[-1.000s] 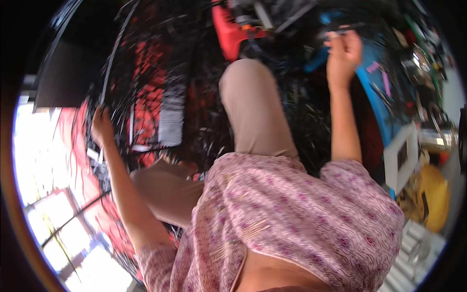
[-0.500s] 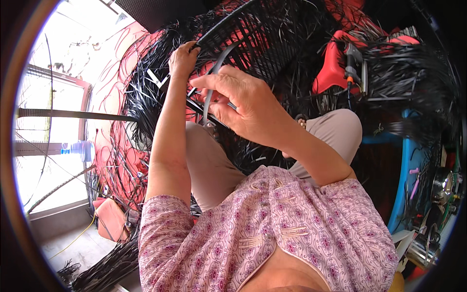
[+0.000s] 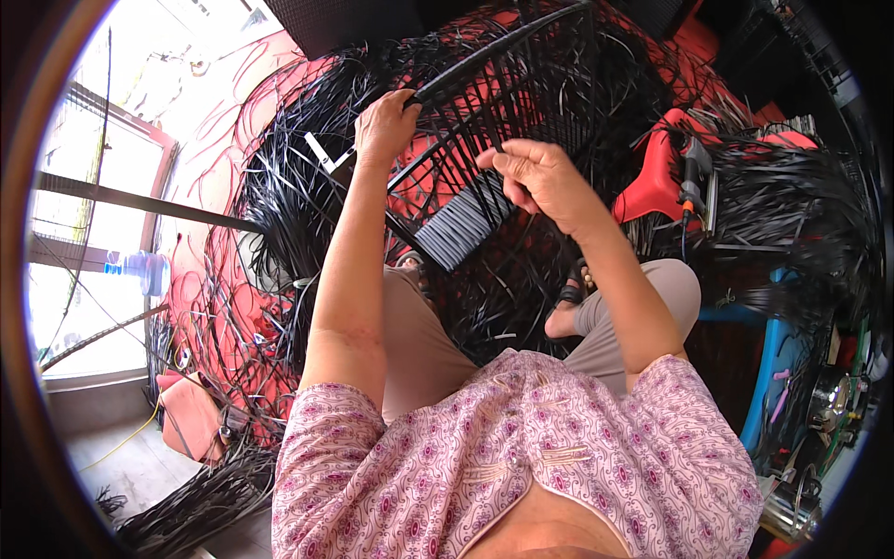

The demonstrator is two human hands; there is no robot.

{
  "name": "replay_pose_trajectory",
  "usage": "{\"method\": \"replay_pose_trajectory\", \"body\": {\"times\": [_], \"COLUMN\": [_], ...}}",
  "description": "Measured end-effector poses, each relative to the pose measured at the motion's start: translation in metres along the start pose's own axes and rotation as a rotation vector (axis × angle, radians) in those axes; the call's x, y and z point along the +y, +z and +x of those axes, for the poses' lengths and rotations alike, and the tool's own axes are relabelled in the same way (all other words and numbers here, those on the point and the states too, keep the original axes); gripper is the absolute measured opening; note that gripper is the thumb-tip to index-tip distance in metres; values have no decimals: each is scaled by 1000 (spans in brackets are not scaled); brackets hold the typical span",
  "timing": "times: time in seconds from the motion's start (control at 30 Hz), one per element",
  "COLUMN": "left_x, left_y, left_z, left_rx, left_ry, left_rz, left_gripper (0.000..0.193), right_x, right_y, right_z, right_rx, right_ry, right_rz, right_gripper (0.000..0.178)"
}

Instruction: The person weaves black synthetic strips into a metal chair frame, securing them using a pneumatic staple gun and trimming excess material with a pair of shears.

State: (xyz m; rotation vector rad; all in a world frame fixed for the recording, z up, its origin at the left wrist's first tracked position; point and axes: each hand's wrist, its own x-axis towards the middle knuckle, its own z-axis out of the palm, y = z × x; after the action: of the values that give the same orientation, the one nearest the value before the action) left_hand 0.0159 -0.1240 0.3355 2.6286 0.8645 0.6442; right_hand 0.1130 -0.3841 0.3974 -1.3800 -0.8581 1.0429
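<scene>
A black metal frame (image 3: 503, 42) wound with black wicker strips leans in front of me. My left hand (image 3: 385, 128) is closed around one curved bar of this frame. My right hand (image 3: 542, 177) is pinching a thin black strip (image 3: 486, 130) beside the tightly woven patch (image 3: 463, 226). Loose black strips hang all around the frame. I sit with my knees bent under it, one sandalled foot (image 3: 570, 312) showing.
Piles of loose black strips (image 3: 279, 205) cover the red floor. A red plastic stool (image 3: 656, 177) with a tool on it stands to the right. A blue frame (image 3: 768, 373) is at far right, a plastic bottle (image 3: 140, 268) by the window at left.
My right hand has drawn back to the right from the frame, pulling a strip. The left hand keeps its hold on the bar. A second ago my arms were spread wide.
</scene>
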Motion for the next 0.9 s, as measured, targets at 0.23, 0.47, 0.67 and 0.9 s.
{"method": "replay_pose_trajectory", "body": {"times": [0.23, 0.47, 0.67, 0.9], "left_x": [-38, -28, -19, -22], "left_y": [2, -16, -10, 1], "left_z": [15, 13, 17, 15], "left_rx": [-154, -220, -188, -33], "left_ry": [-9, 106, -99, -67], "left_rz": [-365, -256, -323, -207], "left_gripper": [51, 65, 48, 45], "right_x": [91, 104, 126, 141], "right_y": [4, 11, 10, 20], "right_z": [25, 29, 26, 42], "right_rx": [102, 122, 123, -39], "right_ry": [303, 292, 320, 352], "right_rz": [36, 30, 52, 159], "right_gripper": [26, 25, 25, 26]}}
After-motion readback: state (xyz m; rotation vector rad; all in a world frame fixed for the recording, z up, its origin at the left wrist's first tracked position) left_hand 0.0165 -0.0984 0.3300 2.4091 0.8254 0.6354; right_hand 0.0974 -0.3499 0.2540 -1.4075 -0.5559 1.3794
